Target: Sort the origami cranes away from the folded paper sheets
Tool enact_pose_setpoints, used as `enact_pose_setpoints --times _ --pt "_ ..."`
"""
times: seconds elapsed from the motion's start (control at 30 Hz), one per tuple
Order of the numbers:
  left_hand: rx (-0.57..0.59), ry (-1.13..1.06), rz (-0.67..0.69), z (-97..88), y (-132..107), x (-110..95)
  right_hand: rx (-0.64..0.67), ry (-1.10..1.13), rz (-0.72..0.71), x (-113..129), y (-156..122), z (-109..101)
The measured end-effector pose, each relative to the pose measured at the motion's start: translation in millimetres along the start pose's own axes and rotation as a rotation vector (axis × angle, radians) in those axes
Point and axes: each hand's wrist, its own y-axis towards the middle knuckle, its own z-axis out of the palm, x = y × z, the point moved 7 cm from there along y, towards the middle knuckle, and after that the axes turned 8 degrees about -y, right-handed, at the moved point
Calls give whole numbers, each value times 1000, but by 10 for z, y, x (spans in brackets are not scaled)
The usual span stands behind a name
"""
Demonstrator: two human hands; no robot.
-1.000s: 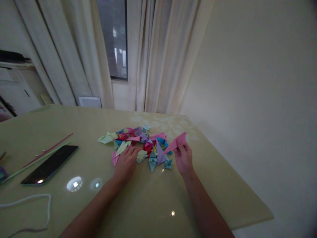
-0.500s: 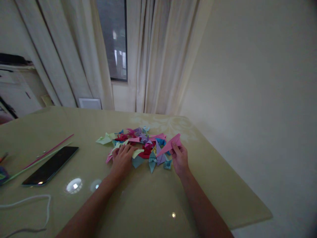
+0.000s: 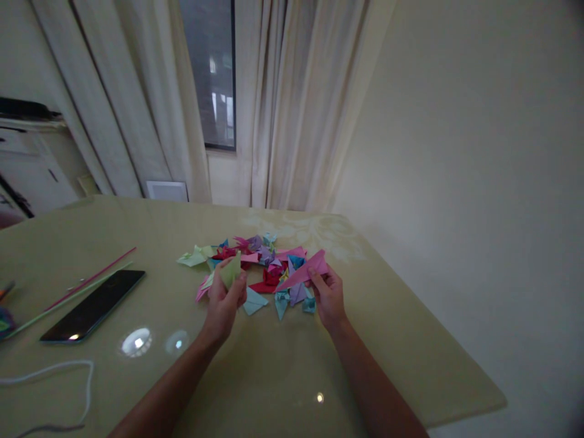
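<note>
Off-white, the wall point(image 3: 456, 152) fills everything to the right, and long cream curtains point(image 3: 314, 91) hang beside it, parted around a dark window point(image 3: 210, 73). Below them spreads the glossy yellow-green counter point(image 3: 274, 377), with a pale floral pattern near its far corner and ceiling lights mirrored in its top. A whitish cabinet point(image 3: 36, 158) stands beyond it at the far left.

From where I stand, most of the clutter is a heap of folded papers point(image 3: 272, 278) in red, purple, blue, pink and pale green, lying between and behind the person's hands; the left hand point(image 3: 223, 307) hides part of it. Well to the left lies a black phone point(image 3: 93, 306), a green stick point(image 3: 68, 299) and a pink stick point(image 3: 90, 278) just beside it, and a white cord point(image 3: 64, 364) nearer the person.

Held above the heap's right side, the pink folded paper point(image 3: 305, 272) is pinched by its wide end in the grip of the right hand point(image 3: 329, 298), its narrow tip slanting down to the left. The left hand's grip closes around a smaller yellow-green paper point(image 3: 230, 272), thumb in front. Between the hands, a light-blue folded piece point(image 3: 255, 301) lies at the heap's near edge.
</note>
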Motion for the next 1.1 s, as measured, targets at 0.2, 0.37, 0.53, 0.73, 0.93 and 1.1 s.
enact_pose_setpoints --times 0.2,0.37,0.53,0.73,0.93,1.1 --pt "131 81 -24 168 -83 -52 96 -52 -8 -2 -84 116" --pt "298 369 50 271 -115 -31 126 -137 -8 52 -145 183" --pt "332 789 414 328 -202 20 255 -185 13 60 -212 299" --pt "398 1265 640 429 -321 87 362 -220 -38 42 -346 492" --pt "448 1325 614 438 -313 118 422 -239 -21 28 -448 602" --pt "441 1328 698 476 -319 38 442 -282 -59 31 -449 591"
